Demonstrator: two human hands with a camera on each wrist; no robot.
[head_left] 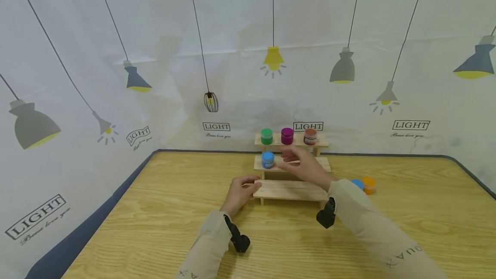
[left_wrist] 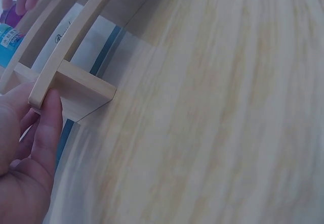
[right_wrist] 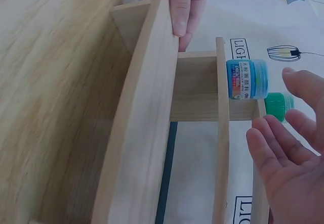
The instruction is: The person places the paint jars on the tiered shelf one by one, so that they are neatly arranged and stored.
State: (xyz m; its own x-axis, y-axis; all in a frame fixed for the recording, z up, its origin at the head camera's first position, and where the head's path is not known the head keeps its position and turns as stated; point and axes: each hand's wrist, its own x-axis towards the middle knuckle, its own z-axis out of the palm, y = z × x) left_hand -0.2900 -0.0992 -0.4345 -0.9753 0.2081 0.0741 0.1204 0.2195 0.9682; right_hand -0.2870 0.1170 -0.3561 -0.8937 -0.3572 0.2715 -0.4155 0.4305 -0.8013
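Note:
A three-step wooden rack (head_left: pixel 292 189) stands on the table. My left hand (head_left: pixel 239 193) grips the left end of its lowest step, thumb on top and fingers beneath, as the left wrist view shows around the board (left_wrist: pixel 76 37). On the middle step sits a light blue paint jar (head_left: pixel 268 160), its label clear in the right wrist view. Just right of that jar is my right hand (head_left: pixel 304 165), fingers spread and apart from it, holding nothing. Along the top step stand a green jar (head_left: pixel 266 136), a purple jar (head_left: pixel 287 136) and a brown jar (head_left: pixel 310 137).
Right of the rack, a blue-lidded jar (head_left: pixel 357 184) and an orange jar (head_left: pixel 369 185) stand on the wooden table (head_left: pixel 155 227), partly behind my right sleeve. A white sheet with printed lamps (head_left: pixel 240 76) hangs behind the rack.

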